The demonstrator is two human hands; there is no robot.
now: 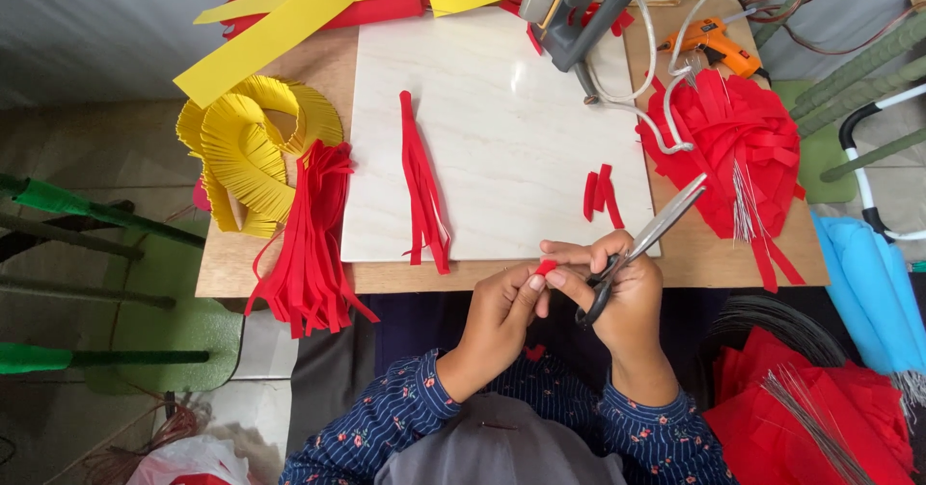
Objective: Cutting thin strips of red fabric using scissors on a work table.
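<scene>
Red strip (546,267) pinched in the left hand (497,323); right hand (625,297) grips scissors (644,242) above the white board (502,128).

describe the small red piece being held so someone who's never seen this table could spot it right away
Start at the white marble slab on the wooden table. Just below its front edge, the left hand pinches a small red scrap beside the scissors in the right hand. It's the only red piece held.

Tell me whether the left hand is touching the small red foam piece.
Touching. The head view shows the left hand pinching the small red foam piece at its fingertips, beside the right hand holding the scissors.
</scene>
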